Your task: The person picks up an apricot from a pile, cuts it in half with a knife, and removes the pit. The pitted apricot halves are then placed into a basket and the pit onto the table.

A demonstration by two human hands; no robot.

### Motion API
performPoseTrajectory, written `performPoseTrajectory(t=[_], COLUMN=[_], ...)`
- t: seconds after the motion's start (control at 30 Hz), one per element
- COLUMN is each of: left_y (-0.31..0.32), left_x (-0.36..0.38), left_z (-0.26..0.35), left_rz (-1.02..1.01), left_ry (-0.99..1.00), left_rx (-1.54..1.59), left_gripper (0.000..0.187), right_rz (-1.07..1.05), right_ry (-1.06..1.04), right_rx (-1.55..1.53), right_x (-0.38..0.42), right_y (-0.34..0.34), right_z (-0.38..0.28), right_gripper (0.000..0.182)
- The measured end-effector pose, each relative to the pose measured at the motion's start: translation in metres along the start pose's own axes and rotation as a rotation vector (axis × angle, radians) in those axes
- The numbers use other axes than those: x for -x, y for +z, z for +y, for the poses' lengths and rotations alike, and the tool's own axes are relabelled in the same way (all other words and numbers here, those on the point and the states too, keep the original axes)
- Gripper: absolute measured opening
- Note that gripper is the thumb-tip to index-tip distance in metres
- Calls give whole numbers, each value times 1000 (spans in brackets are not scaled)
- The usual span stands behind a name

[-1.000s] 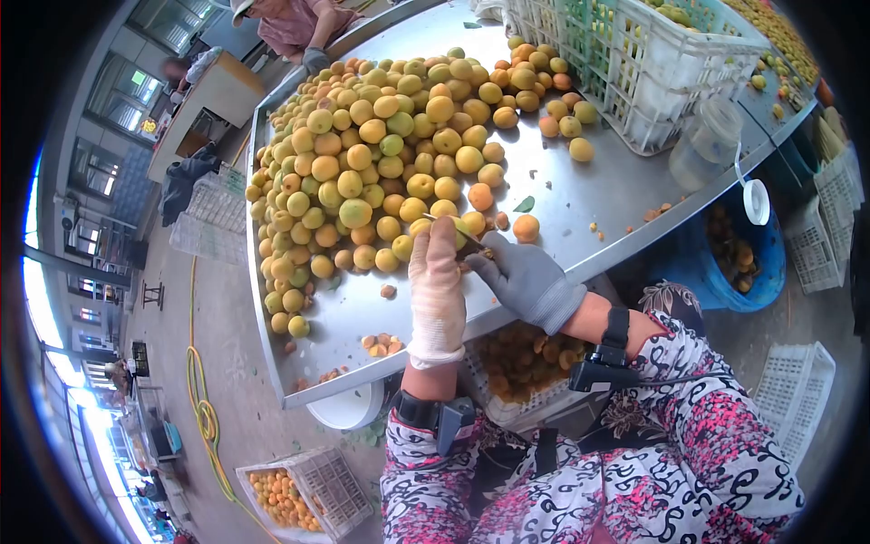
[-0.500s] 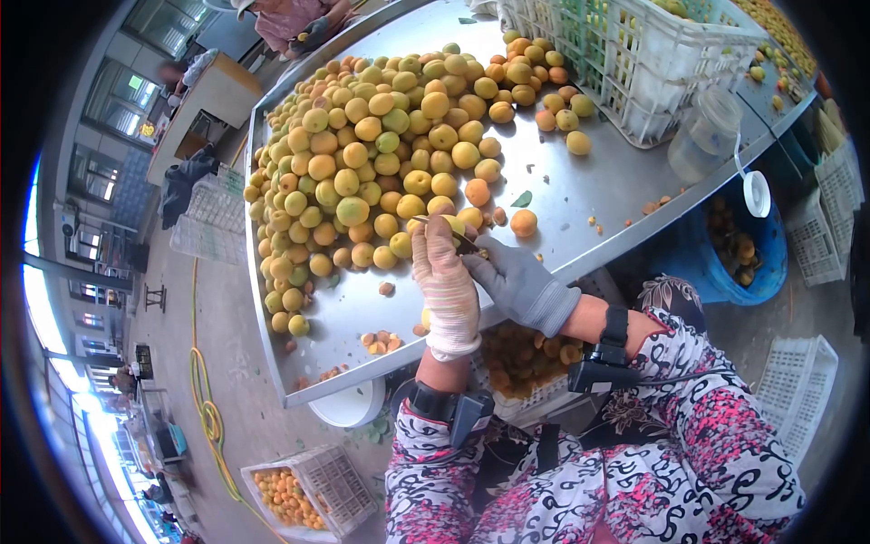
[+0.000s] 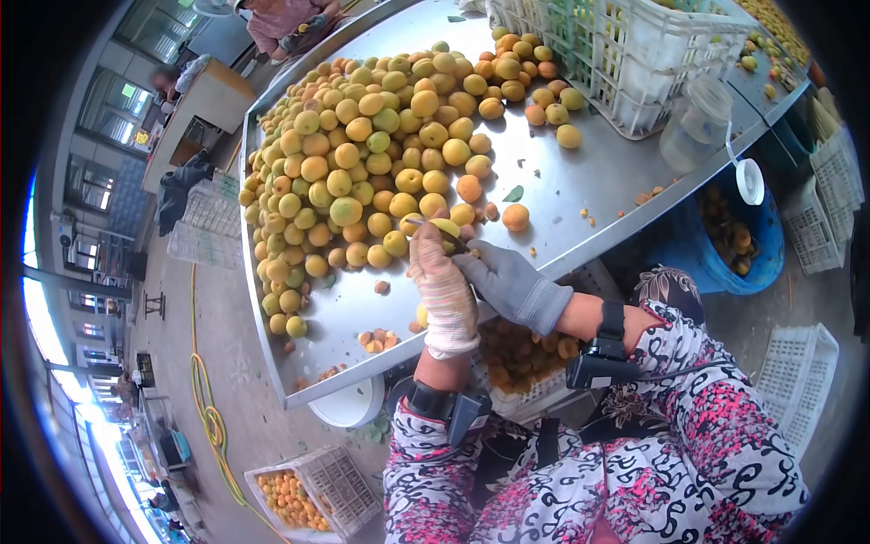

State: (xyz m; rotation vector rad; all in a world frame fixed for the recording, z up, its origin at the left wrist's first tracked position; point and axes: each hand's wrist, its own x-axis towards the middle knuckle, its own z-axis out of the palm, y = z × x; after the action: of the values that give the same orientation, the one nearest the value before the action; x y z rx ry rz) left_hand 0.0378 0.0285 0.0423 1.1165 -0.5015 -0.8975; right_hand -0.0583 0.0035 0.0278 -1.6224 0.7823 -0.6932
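My left hand [image 3: 442, 288], in a pale striped glove, is closed around a yellow-green apricot [image 3: 445, 226] above the near edge of the metal table. In a grey glove, my right hand [image 3: 512, 283] meets it and grips a small knife [image 3: 456, 241]. The dark blade lies against the fruit, and its handle is hidden in my fingers. Just beyond my hands spreads a large heap of apricots [image 3: 344, 181]. Below them a crate of split apricots [image 3: 521, 358] sits under the table edge, partly covered by my forearms.
A white crate [image 3: 625, 68] and a clear plastic jar [image 3: 693, 127] stand on the metal table [image 3: 589, 195] at right. Beneath are a blue bucket [image 3: 770, 258] and a white tub [image 3: 349, 403]. Small apricot pieces [image 3: 377, 341] lie near the edge. Another person [image 3: 285, 23] works across the table.
The view has shifted slightly. Both hands stay together at the same spot, and a little more of the apricot shows above my left fingers.
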Motion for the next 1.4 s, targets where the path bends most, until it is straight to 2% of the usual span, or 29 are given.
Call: performPoseTrajectory(t=[0.13,0.2,0.23,0.27,0.3,0.33,0.37,0.4,0.43,0.47,0.5,0.57,0.6,0.67,0.7,0.8,0.83,0.9,1.03,1.17,1.23,1.27,1.33,1.37,1.4], left_y=[-13,-22,-26,-27,-23,-16,-13,-37,-24,-23,-22,-20,-20,-16,-14,-12,-11,-8,-2,4,10,8,8,8,5], left_x=[-4,-10,-14,-9,-4,4,9,-5,-2,1,3,0,-2,-1,0,5,7,10,11,10,5,3,-1,-2,-1], left_z=[8,27,37,43,41,34,28,5,16,13,11,10,10,8,7,2,-2,-15,-28,-29,-33,-35,-30,-21,-10], left_rz=[-28,50,69,123,124,44,-40,-172,-298,-323,-349,-371,-383,-347,-310,-288,-289,-182,-99,-89,-68,-69,-109,-106,-81], left_ry=[-9,91,125,188,186,279,369,643,816,824,832,803,776,834,892,859,855,574,498,407,389,392,234,241,1], left_rx=[36,-35,-68,-306,-306,-407,-507,-843,-989,-1029,-1071,-1077,-1086,-1090,-1094,-1020,-1020,-824,-627,-658,-372,-370,-233,-230,-75], left_gripper=[48,46,45,37,37,34,32,33,40,41,42,43,44,45,45,42,42,37,33,30,32,32,40,40,45], right_rz=[-57,-91,-45,-1,47,67,75,2,-72,-69,45,97,99,-122,-122,-80,-7,76,123,202,356,361,316,272,219], right_ry=[-35,-86,-76,-63,-47,91,99,231,361,233,148,-76,-75,312,313,231,189,147,237,184,177,157,131,115,157], right_rx=[63,101,21,-59,-138,-193,-192,-324,-458,-349,-372,-390,-389,-470,-471,-637,-718,-800,-721,-606,-509,-479,-492,-508,-636], right_x=[2,1,-1,-3,-6,-13,-17,-21,-22,-18,-18,-23,-22,-17,-18,-21,-22,-23,-25,-27,-24,-23,-21,-20,-20], right_y=[0,-5,-8,-10,-13,-24,-31,-36,-39,-39,-25,-19,-25,-46,-44,-32,-25,-20,-15,-9,-6,-8,-15,-19,-22], right_z=[-3,-4,-3,-2,-1,-8,-12,-16,-22,-30,-19,-14,-12,-41,-37,-17,-14,-8,-4,2,-1,-2,-7,-8,-4], right_gripper=[37,39,40,42,45,48,48,48,49,51,50,45,45,40,40,38,39,39,43,52,52,52,52,52,50])
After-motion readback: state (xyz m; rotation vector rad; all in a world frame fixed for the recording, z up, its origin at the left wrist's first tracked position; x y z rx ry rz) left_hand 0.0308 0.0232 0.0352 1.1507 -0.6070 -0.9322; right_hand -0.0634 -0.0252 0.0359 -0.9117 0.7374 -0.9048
